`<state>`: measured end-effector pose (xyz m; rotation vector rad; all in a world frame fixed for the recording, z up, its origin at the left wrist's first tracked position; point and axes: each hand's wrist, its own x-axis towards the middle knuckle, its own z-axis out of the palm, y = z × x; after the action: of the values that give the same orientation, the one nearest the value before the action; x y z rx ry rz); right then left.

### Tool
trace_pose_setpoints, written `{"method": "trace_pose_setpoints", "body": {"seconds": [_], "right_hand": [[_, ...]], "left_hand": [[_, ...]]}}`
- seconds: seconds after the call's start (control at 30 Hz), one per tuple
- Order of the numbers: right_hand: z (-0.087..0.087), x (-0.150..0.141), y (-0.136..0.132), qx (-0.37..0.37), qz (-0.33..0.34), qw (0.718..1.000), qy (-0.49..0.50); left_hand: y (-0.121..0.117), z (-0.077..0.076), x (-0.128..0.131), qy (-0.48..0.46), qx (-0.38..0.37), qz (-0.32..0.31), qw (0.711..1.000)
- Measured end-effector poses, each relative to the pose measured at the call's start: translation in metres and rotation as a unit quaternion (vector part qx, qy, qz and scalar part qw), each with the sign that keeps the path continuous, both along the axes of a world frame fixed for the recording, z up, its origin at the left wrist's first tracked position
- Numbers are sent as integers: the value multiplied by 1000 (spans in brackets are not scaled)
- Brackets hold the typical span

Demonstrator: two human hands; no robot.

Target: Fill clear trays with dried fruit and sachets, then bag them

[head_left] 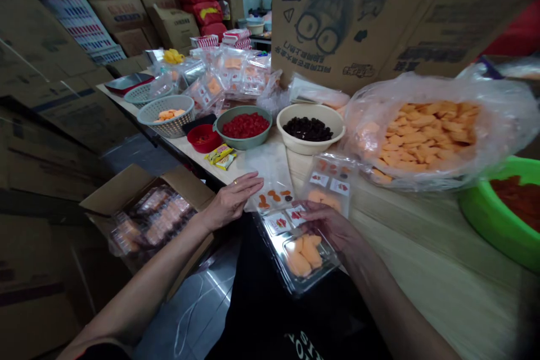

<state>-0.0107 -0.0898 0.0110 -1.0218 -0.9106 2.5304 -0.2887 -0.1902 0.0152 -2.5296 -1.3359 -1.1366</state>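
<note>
A clear plastic tray (295, 287) is tilted towards me at the table's front edge. Orange pieces (304, 254) fill its near compartment, and two small printed cards (278, 223) lie further up. Its far end is inside a clear plastic bag (270, 166), where small orange and dark pieces show through. My right hand (335, 228) grips the tray's right side, with fingers over one card. On the bag's left edge, my left hand (232, 199) is closed, with its fingers long and together. A similar packed tray (327, 185) lies just beyond my right hand.
Bowls of red pieces (245, 125) and dark pieces (309, 129) stand behind the bag. To the right are a large bag of orange pieces (430, 132) and a green basin (485, 225). A carton of packed trays (154, 216) sits lower left. Packed bags (242, 70) lie further back.
</note>
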Motion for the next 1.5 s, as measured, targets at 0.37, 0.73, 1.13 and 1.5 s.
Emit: {"method": "trace_pose_setpoints", "body": {"seconds": [0.37, 0.73, 1.13, 1.5], "right_hand": [[50, 40, -7, 132, -191, 967, 102], [25, 225, -71, 178, -462, 867, -51], [-28, 235, -65, 309, -260, 702, -587], [-2, 191, -17, 581, 171, 444, -660]], "left_hand": [[38, 53, 88, 38, 101, -99, 989], [74, 6, 268, 26, -20, -352, 936], [32, -24, 304, 159, -248, -251, 922], [35, -53, 301, 88, -164, -227, 956]]}}
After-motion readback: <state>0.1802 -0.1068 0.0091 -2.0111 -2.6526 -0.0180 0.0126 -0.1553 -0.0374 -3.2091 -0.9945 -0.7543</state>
